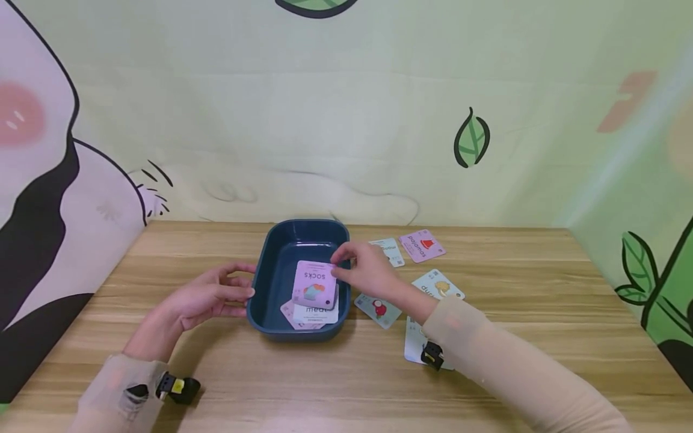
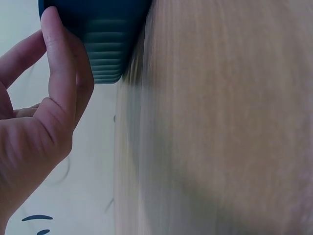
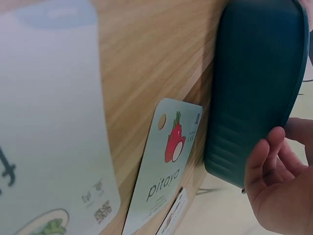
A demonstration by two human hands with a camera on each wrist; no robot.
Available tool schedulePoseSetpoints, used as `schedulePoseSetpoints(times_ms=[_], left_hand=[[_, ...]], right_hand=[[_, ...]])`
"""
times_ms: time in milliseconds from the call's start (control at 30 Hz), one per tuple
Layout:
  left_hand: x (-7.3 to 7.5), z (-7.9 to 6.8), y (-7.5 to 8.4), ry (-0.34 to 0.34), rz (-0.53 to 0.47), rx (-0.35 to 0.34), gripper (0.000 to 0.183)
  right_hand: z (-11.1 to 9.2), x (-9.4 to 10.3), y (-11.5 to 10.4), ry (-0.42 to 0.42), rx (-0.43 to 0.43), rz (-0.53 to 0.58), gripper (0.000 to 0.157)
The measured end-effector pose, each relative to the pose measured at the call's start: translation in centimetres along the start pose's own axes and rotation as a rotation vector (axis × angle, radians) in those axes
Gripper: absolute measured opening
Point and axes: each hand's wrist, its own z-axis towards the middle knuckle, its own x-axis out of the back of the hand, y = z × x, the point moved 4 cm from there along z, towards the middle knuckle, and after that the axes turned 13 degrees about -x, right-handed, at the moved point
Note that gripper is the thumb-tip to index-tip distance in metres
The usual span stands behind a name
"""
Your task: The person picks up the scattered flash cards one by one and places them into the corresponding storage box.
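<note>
A dark blue rectangular box (image 1: 265, 282) stands on the wooden table, with several cards in its near half. On top there lies a pink socks card (image 1: 314, 282), over a white card (image 1: 325, 316) and another pink card (image 1: 292, 314). My right hand (image 1: 370, 270) reaches over the box's right side and pinches the socks card's corner between thumb and finger. Fingertips of my left hand (image 1: 213, 294) touch the box's left side, the fingers extended and spread; the left wrist view shows them against its outer wall (image 2: 98, 29).
Right of the box lie a pitaya card (image 3: 173, 142), a pink pajamas card (image 1: 422, 245), a pale card (image 1: 391, 251) partly behind my right hand and a card with yellow food (image 1: 440, 285). Another card (image 1: 414, 346) is partly under my right forearm. A printed cloth wall (image 1: 325, 120) borders the table.
</note>
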Motion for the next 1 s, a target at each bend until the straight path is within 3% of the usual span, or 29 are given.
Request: schedulePoseSetpoints(times_ms=[333,700,1000], left_hand=[[0.0,-0.1,0.1,0.003,0.001,0.004,0.062],[0.0,0.0,0.0,0.001,-0.003,0.004,0.063],[-0.1,0.0,0.2,-0.004,0.002,0.008,0.063]], right_hand=[[-0.5,0.9,0.2,-0.027,0.002,0.051,0.021],[-0.8,3.2,1.2,0.031,-0.016,0.127,0.021],[-1.7,4.3,2.5,-0.038,-0.02,0.135,0.023]])
